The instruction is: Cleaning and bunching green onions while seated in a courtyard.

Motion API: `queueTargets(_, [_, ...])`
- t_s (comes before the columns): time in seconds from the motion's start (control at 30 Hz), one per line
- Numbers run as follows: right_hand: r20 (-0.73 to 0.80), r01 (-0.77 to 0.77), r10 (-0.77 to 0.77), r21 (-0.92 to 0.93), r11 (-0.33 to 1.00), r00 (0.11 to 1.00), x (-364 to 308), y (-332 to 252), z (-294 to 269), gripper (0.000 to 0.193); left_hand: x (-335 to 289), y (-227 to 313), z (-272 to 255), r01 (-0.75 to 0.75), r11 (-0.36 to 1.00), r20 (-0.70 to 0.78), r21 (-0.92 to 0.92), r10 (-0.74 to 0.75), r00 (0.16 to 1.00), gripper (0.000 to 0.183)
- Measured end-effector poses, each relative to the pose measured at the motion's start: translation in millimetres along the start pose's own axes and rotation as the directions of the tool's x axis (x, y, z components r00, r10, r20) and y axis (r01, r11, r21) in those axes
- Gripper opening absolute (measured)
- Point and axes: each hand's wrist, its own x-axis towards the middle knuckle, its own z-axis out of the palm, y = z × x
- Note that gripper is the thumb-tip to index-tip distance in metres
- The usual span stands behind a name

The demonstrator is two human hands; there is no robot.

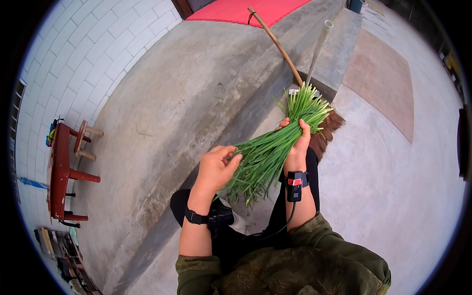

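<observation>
A thick bunch of long green chives (268, 153) slants across the space above my knees. Its pale cut ends point up and away, while the leaf tips hang toward me. My right hand (297, 145) is wrapped round the bunch near the cut ends, thumb on the near side. At the left edge of the leaves, my left hand (216, 168) is closed with thumb and fingers pinching the outer chive leaves. Exactly how many leaves lie in that pinch is hidden.
Beyond the bunch lie brown broom bristles (328, 135), a bamboo handle (278, 43) and a pale pole (319, 49) by a concrete step (339, 51). A red bench (60, 169) and small wooden stool (82, 140) stand left by the white brick wall (83, 54). A red mat (236, 11) lies far ahead.
</observation>
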Motion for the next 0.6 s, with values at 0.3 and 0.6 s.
queueTargets(0.3, [0.051, -0.057, 0.057, 0.005, 0.998, 0.997, 0, 1, -2, 0.030, 1, 5, 10, -0.050, 0.999, -0.167, 0.018, 0.053, 0.985, 0.007])
queueTargets(0.6, [0.024, -0.102, 0.101, 0.052, 0.993, 0.995, -2, 15, 6, 0.030, -16, 3, -14, 0.140, 0.448, 0.153, -0.883, -0.007, 0.988, 0.015])
